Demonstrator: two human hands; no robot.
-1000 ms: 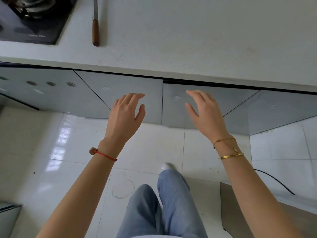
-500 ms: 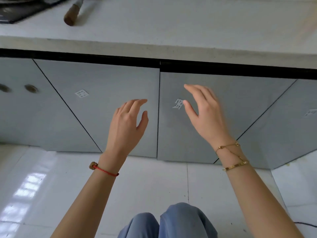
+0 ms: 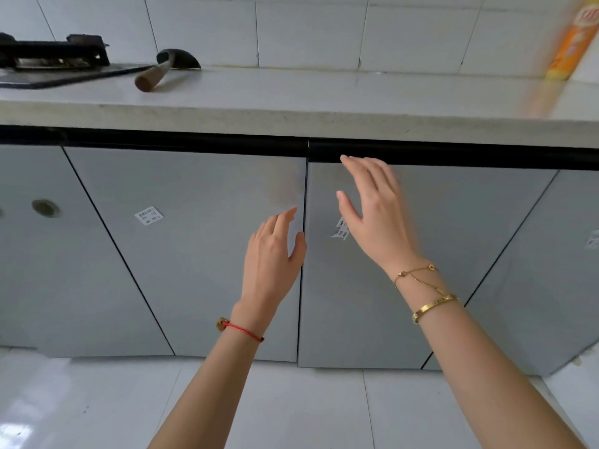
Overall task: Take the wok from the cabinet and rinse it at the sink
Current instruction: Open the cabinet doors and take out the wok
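Grey cabinet doors stand closed under the pale counter [image 3: 291, 102]. My left hand [image 3: 274, 257] is open in front of the seam between the middle left door [image 3: 201, 254] and the middle right door [image 3: 356, 319], holding nothing. Higher up, my right hand [image 3: 376, 215] is also open, its fingertips reaching the black strip [image 3: 453, 155] along the top of the right door. I cannot tell if the fingers touch it. No wok and no sink are in view.
A black gas hob [image 3: 48, 64] sits at the counter's left end, with a wooden-handled cleaver [image 3: 162, 71] beside it. A blurred orange bottle [image 3: 570, 43] stands at the far right against the white tiled wall. Glossy white floor tiles [image 3: 97, 400] lie below.
My view has dropped lower and closer to the doors, so the counter top and wall now show. My right hand has risen to the black strip; the left hand has moved toward the seam.
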